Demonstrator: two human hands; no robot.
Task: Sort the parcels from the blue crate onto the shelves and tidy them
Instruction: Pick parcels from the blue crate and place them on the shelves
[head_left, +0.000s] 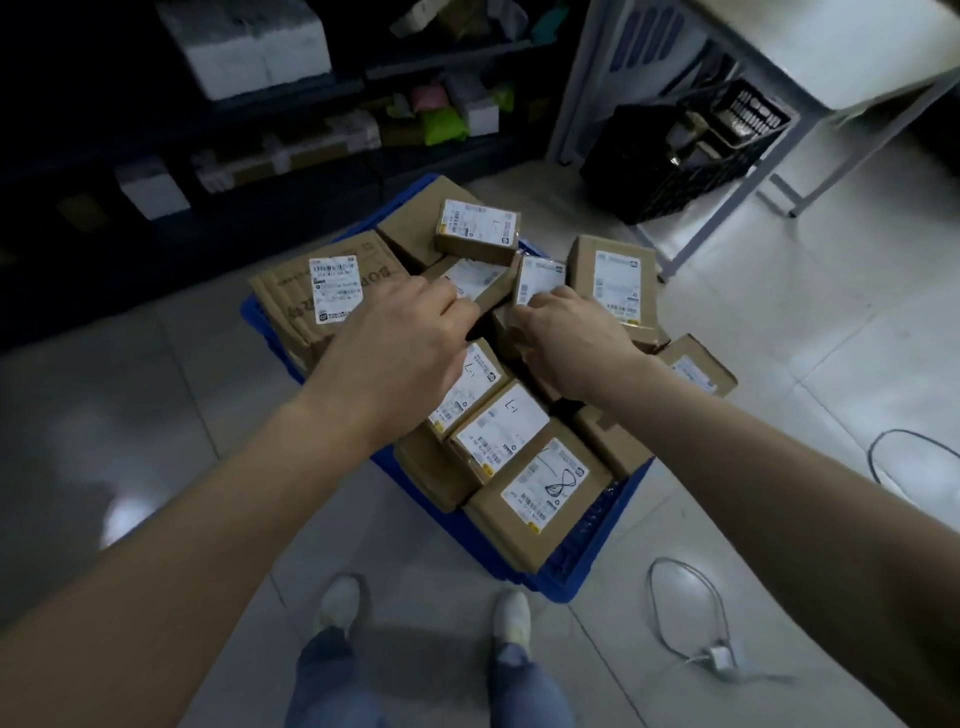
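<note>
A blue crate (587, 551) stands on the floor in front of me, heaped with several brown cardboard parcels bearing white labels. My left hand (400, 338) reaches into the middle of the heap, its fingers curled round the edge of a small labelled parcel (478, 280). Just to the right, my right hand (566, 332) grips the lower edge of another small parcel (540, 278) that stands tilted up. A larger flat parcel (322, 291) lies at the crate's left side. Dark shelves (291, 130) holding parcels rise behind the crate.
A black crate (670, 161) sits under a white table (841, 57) at the upper right. A white cable and charger (717, 660) lie on the tiled floor at the lower right. My two feet (421, 608) stand right before the blue crate.
</note>
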